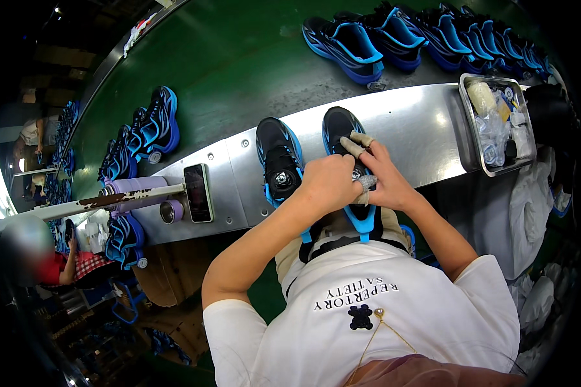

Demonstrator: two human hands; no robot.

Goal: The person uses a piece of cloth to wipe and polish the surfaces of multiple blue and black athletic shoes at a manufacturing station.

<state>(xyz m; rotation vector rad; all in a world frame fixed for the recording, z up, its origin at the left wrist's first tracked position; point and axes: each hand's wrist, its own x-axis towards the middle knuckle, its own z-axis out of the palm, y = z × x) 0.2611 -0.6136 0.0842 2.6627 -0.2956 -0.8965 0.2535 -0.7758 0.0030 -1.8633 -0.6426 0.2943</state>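
Two black-and-blue sports shoes lie in front of me, toes pointing away, at the near edge of a metal ledge. The left shoe [279, 151] shows a round dial [282, 180] on its tongue, and no hand touches it. Both hands are over the right shoe [340, 126]. My left hand [329, 183] is closed, knuckles up, by the shoe's tongue; what its fingertips pinch is hidden. My right hand [382, 174] grips the shoe from the right, its covered fingers across the upper and its wrapped thumb near the left hand. A dial between the hands is partly hidden.
More such shoes [345, 48] stand in a row on the green belt [239, 58] at far right; others [158, 122] are at left. A metal tray [465, 122] holds small parts and plastic bags. A phone [198, 193], purple bottle [142, 187] and white bar [77, 208] lie left. Another person sits far left.
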